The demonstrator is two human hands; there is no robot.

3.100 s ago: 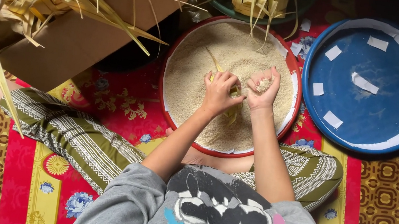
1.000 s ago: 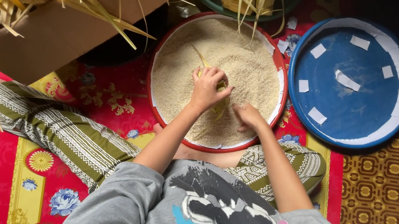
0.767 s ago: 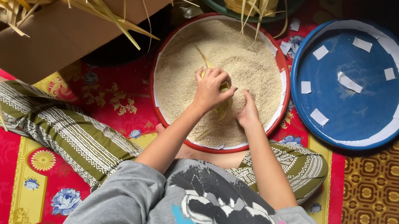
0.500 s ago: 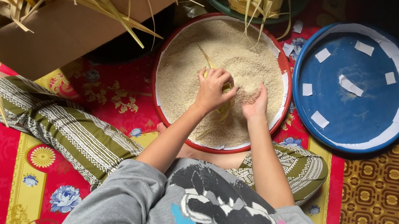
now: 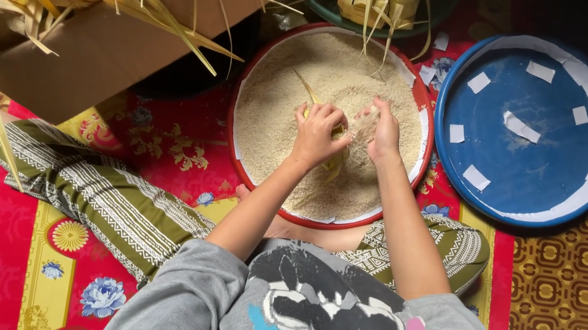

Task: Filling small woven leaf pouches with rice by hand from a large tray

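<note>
A round red-rimmed tray (image 5: 243, 81) heaped with pale rice (image 5: 282, 110) lies on the floor in front of me. My left hand (image 5: 316, 134) is closed around a small woven palm-leaf pouch (image 5: 332, 164) held over the rice. Right beside it, my right hand (image 5: 383, 130) is cupped on a scoop of rice, with grains spilling down onto the pouch. A loose leaf strip (image 5: 305, 86) sticks out of the rice behind my left hand.
A blue round lid (image 5: 529, 129) with white paper patches lies to the right. A cardboard box (image 5: 96, 45) full of palm leaves stands at the left. A green bowl (image 5: 339, 10) of woven leaf pouches sits behind the tray. My crossed legs rest on a red flowered mat (image 5: 158, 146).
My right hand dipped into the rice near the tray's front, then rose with a scoop to the pouch. The left hand stayed in place holding the pouch.
</note>
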